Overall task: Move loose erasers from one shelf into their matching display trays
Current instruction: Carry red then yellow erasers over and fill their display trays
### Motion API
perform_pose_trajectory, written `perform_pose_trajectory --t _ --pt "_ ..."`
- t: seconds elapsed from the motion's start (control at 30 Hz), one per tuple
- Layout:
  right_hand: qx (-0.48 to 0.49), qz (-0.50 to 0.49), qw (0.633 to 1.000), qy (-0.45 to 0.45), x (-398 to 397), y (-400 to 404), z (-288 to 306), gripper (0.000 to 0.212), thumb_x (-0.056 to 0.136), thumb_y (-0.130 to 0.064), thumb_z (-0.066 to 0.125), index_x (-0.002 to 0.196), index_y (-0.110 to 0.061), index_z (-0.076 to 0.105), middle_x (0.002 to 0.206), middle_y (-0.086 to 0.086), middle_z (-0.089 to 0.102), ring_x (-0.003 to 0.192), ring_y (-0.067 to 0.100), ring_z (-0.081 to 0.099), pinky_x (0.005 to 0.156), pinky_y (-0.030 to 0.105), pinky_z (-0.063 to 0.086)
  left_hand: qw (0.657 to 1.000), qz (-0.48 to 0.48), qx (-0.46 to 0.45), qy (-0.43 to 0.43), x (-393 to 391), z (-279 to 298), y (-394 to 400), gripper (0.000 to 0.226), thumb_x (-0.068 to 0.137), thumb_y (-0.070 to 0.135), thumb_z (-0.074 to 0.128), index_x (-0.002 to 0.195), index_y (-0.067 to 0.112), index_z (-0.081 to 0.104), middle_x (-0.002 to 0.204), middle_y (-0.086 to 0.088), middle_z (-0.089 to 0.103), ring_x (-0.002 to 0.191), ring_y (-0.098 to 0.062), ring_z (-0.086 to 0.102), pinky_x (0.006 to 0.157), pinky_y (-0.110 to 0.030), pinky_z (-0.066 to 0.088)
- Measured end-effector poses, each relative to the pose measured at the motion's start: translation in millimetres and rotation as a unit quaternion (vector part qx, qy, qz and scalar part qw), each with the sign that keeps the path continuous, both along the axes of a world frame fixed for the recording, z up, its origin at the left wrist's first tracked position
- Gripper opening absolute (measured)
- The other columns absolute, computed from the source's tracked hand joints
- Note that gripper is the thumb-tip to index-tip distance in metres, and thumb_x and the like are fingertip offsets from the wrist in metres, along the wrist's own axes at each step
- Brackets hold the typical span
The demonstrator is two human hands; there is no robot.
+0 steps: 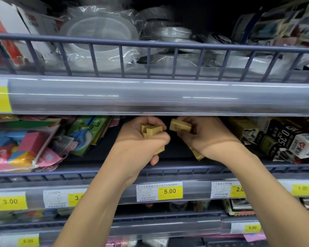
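Observation:
Both my hands reach into the middle shelf, under the grey price rail above. My left hand grips a clump of several tan erasers, one of them sticking out below the palm. My right hand holds more tan erasers: one block pinched at the fingertips and another poking out beneath the wrist. Just right of my right hand stands a dark display box with tan erasers in it. The shelf floor between my hands is dark.
Colourful packaged erasers and stationery fill the shelf's left side, black and white eraser boxes the right. Clear wrapped tape rolls sit behind the wire rail above. Price labels line the shelf front, with further shelves below.

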State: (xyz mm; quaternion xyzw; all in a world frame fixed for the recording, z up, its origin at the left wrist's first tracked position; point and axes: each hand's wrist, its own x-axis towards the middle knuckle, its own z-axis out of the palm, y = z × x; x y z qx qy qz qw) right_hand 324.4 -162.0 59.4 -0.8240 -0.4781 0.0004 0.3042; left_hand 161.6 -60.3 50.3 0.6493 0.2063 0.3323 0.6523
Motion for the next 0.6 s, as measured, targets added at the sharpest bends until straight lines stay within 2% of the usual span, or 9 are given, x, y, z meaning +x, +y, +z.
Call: perform_pose_trajectory --t 0.07,0.13,0.23,0.33,0.43,0.6 --pt "0.080 -0.007 0.994 0.067 -12 -11 -3 0.018 0.086 -0.034 0.071 0.103 -0.031 0.066 0.093 -0.013 0.070 0.084 0.011 0.066 0.072 0.025 0.051 0.999 -0.018 0.015 -0.034 -13 2 -5 0.017 0.065 0.013 0.074 0.072 0.029 0.074 0.064 0.002 0.063 0.051 -0.021 0.049 0.041 -0.023 0.036" --pt "0.169 0.039 0.974 0.147 -31 -28 -8 0.026 0.082 -0.032 0.074 0.106 -0.030 0.064 0.095 -0.008 0.072 0.089 0.014 0.069 0.078 0.033 0.054 0.997 -0.052 0.022 -0.059 -28 3 -10 0.016 0.068 0.012 0.075 0.074 0.027 0.075 0.064 0.000 0.063 0.048 -0.017 0.050 0.039 -0.022 0.037" --pt "0.243 0.117 0.934 0.236 -67 -57 -17 0.041 0.084 -0.021 0.074 0.121 -0.030 0.061 0.103 -0.001 0.074 0.100 0.018 0.071 0.080 0.029 0.057 0.992 -0.105 0.025 -0.072 -50 -6 -16 0.015 0.069 0.018 0.080 0.080 0.025 0.074 0.072 -0.006 0.062 0.052 -0.020 0.050 0.041 -0.024 0.039" --pt "0.256 0.116 0.919 0.277 -95 -81 -40 0.041 0.088 -0.019 0.072 0.127 -0.029 0.062 0.109 0.001 0.073 0.103 0.020 0.070 0.078 0.023 0.056 0.988 -0.149 0.013 -0.046 -69 -29 -27 0.015 0.069 0.024 0.078 0.082 0.026 0.072 0.072 -0.009 0.059 0.048 -0.022 0.043 0.043 -0.023 0.037" --pt "0.258 0.083 0.899 0.344 -119 -98 -78 0.039 0.088 -0.017 0.071 0.125 -0.026 0.064 0.105 0.003 0.074 0.094 0.016 0.070 0.073 0.020 0.053 0.981 -0.189 -0.047 -0.004 -86 -63 -38 0.016 0.070 0.024 0.078 0.084 0.024 0.071 0.067 -0.008 0.057 0.044 -0.016 0.040 0.041 -0.021 0.035" --pt "0.196 -0.033 0.870 0.451 -151 -119 -171 0.035 0.084 -0.018 0.072 0.117 -0.030 0.068 0.093 0.003 0.073 0.080 0.014 0.063 0.067 0.023 0.051 0.958 -0.194 -0.165 0.135 -107 -154 -52 0.021 0.066 0.028 0.081 0.084 0.026 0.072 0.070 -0.005 0.057 0.050 -0.016 0.041 0.044 -0.023 0.029"
